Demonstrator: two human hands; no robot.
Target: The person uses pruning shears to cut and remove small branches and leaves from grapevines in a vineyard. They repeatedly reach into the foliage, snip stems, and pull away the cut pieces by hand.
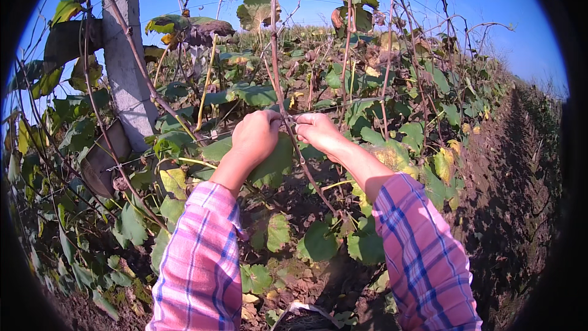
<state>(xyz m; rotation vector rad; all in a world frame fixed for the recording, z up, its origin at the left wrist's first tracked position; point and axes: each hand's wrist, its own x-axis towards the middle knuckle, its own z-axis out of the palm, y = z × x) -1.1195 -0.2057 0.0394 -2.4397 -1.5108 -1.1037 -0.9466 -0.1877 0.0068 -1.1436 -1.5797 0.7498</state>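
A brown grapevine cane [274, 50] rises upright in front of me and crosses a trellis wire [367, 99]. Where they meet, a thin pale tie [288, 120] lies around the cane. My left hand [257, 134] is closed just left of the crossing, its thumb by the cane and its fingertips mostly hidden. From the right, my right hand [318, 129] pinches the tie between thumb and forefinger. Broad green vine leaves [275, 165] hang below and behind the hands.
A concrete trellis post [131, 64] leans at the left, a slanting cane [124, 23] in front of it. More upright canes [389, 55] stand at the right. Bare soil [496, 174] runs along the row. An open container's pale rim [303, 305] shows at the bottom.
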